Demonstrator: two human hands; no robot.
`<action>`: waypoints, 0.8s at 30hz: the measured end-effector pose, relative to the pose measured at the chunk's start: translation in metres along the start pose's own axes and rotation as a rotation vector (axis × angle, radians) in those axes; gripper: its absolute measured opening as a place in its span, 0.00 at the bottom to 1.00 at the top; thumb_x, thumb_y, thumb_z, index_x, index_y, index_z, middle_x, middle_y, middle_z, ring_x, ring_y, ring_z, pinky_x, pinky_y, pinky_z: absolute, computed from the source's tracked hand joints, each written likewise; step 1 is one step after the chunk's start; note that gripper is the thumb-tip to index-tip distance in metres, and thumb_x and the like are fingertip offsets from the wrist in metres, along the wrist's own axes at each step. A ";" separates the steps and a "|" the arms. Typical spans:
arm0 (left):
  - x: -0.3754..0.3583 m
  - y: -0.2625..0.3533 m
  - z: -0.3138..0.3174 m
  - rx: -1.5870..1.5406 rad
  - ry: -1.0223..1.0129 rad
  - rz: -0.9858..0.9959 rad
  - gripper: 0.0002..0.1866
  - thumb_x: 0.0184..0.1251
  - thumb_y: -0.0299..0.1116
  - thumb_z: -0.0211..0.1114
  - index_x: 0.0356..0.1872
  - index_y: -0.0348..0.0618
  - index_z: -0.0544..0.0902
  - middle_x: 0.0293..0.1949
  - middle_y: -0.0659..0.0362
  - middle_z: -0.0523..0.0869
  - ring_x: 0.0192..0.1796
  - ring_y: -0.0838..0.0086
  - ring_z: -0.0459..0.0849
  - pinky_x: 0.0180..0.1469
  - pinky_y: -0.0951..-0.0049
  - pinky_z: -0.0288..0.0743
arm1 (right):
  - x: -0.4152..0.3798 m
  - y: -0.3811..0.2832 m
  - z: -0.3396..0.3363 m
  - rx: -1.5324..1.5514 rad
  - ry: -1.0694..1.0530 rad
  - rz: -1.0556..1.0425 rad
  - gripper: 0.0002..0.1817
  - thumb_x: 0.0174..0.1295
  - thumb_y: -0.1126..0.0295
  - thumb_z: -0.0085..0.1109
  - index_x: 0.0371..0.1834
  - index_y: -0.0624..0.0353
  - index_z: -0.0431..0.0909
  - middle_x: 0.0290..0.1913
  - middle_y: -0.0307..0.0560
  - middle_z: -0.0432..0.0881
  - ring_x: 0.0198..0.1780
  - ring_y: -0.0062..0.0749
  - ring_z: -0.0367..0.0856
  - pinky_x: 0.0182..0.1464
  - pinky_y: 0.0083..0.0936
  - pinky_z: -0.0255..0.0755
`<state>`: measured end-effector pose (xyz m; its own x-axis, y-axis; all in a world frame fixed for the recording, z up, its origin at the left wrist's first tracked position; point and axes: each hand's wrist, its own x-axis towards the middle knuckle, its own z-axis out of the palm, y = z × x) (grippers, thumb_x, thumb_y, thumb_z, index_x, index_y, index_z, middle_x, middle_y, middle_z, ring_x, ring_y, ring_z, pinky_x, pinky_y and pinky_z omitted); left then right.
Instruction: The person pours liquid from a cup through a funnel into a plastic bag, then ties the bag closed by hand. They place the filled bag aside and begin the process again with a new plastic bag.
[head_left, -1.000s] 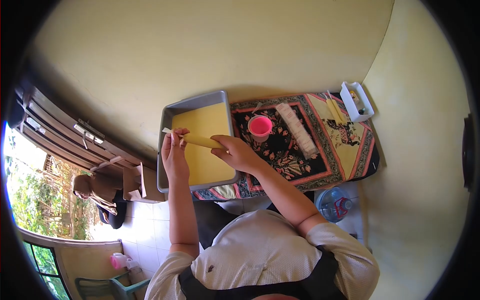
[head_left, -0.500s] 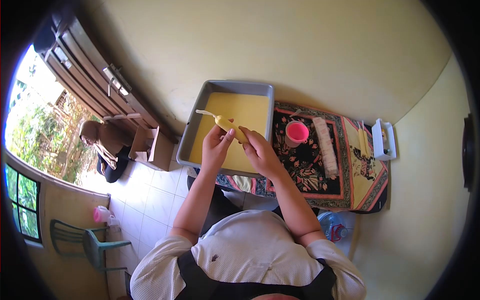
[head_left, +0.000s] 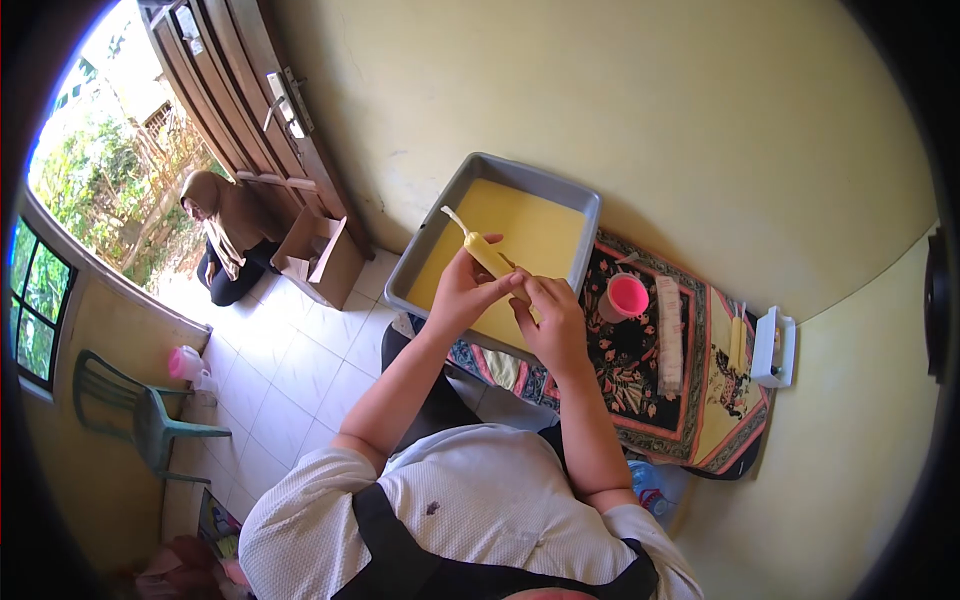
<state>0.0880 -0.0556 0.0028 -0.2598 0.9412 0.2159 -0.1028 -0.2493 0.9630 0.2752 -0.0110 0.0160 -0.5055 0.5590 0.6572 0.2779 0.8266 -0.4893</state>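
Note:
A yellow tube-like packet (head_left: pixel 488 256) with a twisted whitish tail at its upper left is held between both hands. My left hand (head_left: pixel 470 292) is wrapped round its middle from the left. At its lower right end, my right hand (head_left: pixel 552 318) pinches with bent fingers. Both hands are above the front part of a grey tray (head_left: pixel 590 225) that holds a yellow liquid or smooth surface (head_left: pixel 520 215). What exactly the right fingertips touch is too small to tell.
Right of the tray, a patterned cloth (head_left: pixel 640 420) bears a pink-rimmed cup (head_left: pixel 628 296), a pale strip (head_left: pixel 669 335), yellow tubes (head_left: pixel 737 343) and a white holder (head_left: pixel 774 348). At left are a seated person (head_left: pixel 235 230), a cardboard box (head_left: pixel 335 270) and a green chair (head_left: pixel 150 420).
The view has turned, so the room appears shifted. My right hand has gone from lying along the packet to bent fingers at its lower end. My left hand still holds it.

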 end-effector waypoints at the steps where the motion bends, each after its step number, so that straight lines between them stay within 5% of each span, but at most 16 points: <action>1: -0.002 0.004 -0.001 0.011 0.002 -0.015 0.27 0.95 0.43 0.61 0.82 0.37 0.75 0.58 0.56 0.92 0.61 0.73 0.91 0.70 0.66 0.83 | 0.000 -0.002 0.000 -0.006 -0.004 -0.006 0.28 0.67 0.78 0.76 0.72 0.61 0.87 0.55 0.52 0.92 0.54 0.52 0.90 0.58 0.45 0.84; 6: 0.008 0.002 -0.021 -0.266 -0.039 -0.110 0.29 0.95 0.44 0.61 0.84 0.37 0.74 0.60 0.56 0.91 0.61 0.74 0.91 0.69 0.67 0.83 | -0.002 0.000 0.005 -0.002 0.018 -0.027 0.27 0.68 0.75 0.76 0.72 0.61 0.87 0.48 0.55 0.91 0.48 0.54 0.89 0.55 0.46 0.85; 9: 0.008 -0.004 -0.023 -0.247 -0.104 -0.169 0.31 0.94 0.41 0.63 0.87 0.38 0.70 0.62 0.56 0.90 0.62 0.74 0.90 0.69 0.68 0.82 | -0.007 0.002 0.012 0.038 0.002 0.104 0.26 0.69 0.74 0.76 0.71 0.62 0.87 0.44 0.57 0.90 0.46 0.55 0.90 0.52 0.48 0.84; 12: -0.003 0.004 0.001 -0.088 -0.093 -0.030 0.34 0.91 0.34 0.67 0.90 0.38 0.66 0.65 0.57 0.88 0.65 0.74 0.88 0.70 0.68 0.82 | -0.008 0.005 0.010 0.058 0.005 0.198 0.25 0.70 0.73 0.76 0.70 0.63 0.87 0.42 0.58 0.90 0.45 0.56 0.90 0.51 0.48 0.84; 13: -0.006 0.002 0.006 -0.100 -0.059 0.009 0.34 0.86 0.24 0.70 0.86 0.35 0.67 0.63 0.57 0.87 0.61 0.75 0.89 0.66 0.70 0.84 | -0.006 0.007 0.009 0.040 0.032 0.169 0.25 0.70 0.72 0.75 0.70 0.63 0.87 0.42 0.58 0.90 0.45 0.56 0.90 0.50 0.47 0.84; 17: -0.012 -0.009 0.015 -0.072 0.000 0.089 0.32 0.84 0.20 0.70 0.84 0.34 0.70 0.60 0.59 0.87 0.60 0.76 0.88 0.65 0.72 0.83 | -0.003 0.003 0.000 0.032 0.097 0.085 0.22 0.69 0.73 0.76 0.65 0.65 0.87 0.44 0.58 0.90 0.47 0.56 0.89 0.52 0.47 0.83; 22: -0.020 -0.012 0.053 -0.282 0.164 0.163 0.21 0.81 0.18 0.74 0.67 0.39 0.77 0.55 0.59 0.86 0.59 0.77 0.87 0.65 0.73 0.83 | -0.009 0.006 -0.022 0.095 0.154 0.062 0.20 0.66 0.76 0.77 0.62 0.64 0.88 0.47 0.55 0.91 0.51 0.54 0.89 0.56 0.44 0.82; 24: -0.023 -0.017 0.063 -0.225 0.078 0.132 0.19 0.81 0.18 0.74 0.64 0.41 0.77 0.55 0.60 0.85 0.58 0.78 0.86 0.65 0.74 0.81 | -0.016 0.008 -0.040 0.037 0.205 0.056 0.20 0.65 0.76 0.77 0.61 0.64 0.89 0.50 0.54 0.90 0.52 0.53 0.89 0.58 0.43 0.82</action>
<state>0.1560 -0.0592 -0.0084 -0.3577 0.8789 0.3155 -0.2715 -0.4211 0.8654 0.3180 -0.0112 0.0243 -0.3124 0.6086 0.7294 0.2692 0.7930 -0.5465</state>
